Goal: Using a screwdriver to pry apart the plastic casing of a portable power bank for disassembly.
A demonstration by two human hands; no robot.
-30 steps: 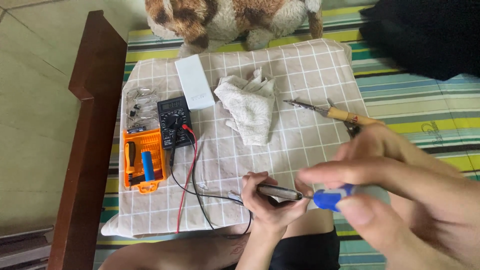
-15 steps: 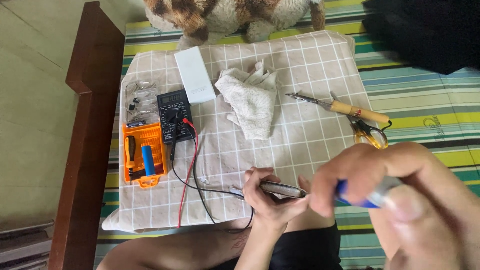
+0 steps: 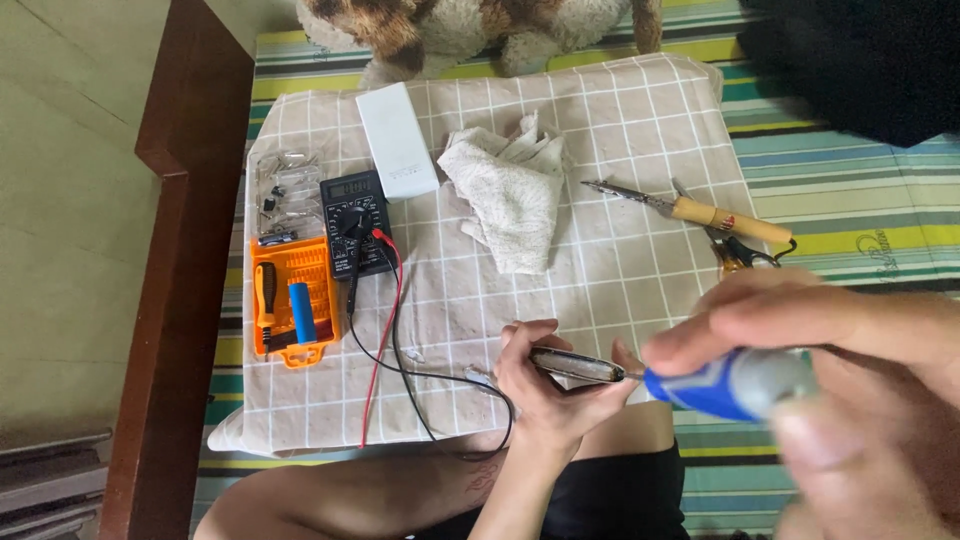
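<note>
The person sits at the near edge of a checked cloth (image 3: 600, 280) spread over a striped bed cover, and everything turns on the small flat device (image 3: 575, 365) gripped in the left hand (image 3: 550, 395). That device lies nearly level, its long axis running left to right, with its right end pointing straight at the tool coming in from that side. The left hand is curled shut around it from below, thumb on top, held just off the cloth's front edge above the person's lap.

The right hand (image 3: 850, 400) is much closer to the camera and blurred large. It is closed on a blue-handled screwdriver (image 3: 735, 385), fingers pinched over the handle, and the thin tip reaches leftward to meet the device's right end; whether the tip actually touches I cannot tell through the blur. Tool and device lie almost along one line, so the right hand is the working one and the left merely steadies.

Taking the device as the mark: up and to the left of it sit a black multimeter (image 3: 352, 220) with red and black leads trailing toward the left hand, and beside that an orange tool tray (image 3: 292, 300). Straight beyond it lies a crumpled white rag (image 3: 510, 200), and beyond to the right a wooden-handled soldering iron (image 3: 690, 208). A white box (image 3: 396, 140) rests farther back left.
</note>
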